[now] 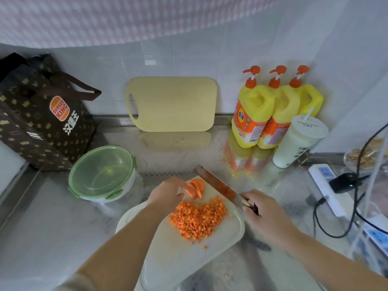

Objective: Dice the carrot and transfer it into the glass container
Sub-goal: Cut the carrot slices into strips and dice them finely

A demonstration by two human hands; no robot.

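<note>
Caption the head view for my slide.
Left hand holds carrot slices, right hand grips knife; diced carrot heaped on cutting board, glass container lidded.

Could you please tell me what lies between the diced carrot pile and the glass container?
In the head view, the left hand and its wrist cross between the diced carrot pile and the glass container.

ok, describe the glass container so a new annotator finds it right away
Start at the brown Burger King bag at the back left of the counter. Directly in front of its right end, left of the white cutting board holding diced carrot, sits the glass container. It is the only round clear bowl there, capped with a translucent green clip-on lid.
</note>
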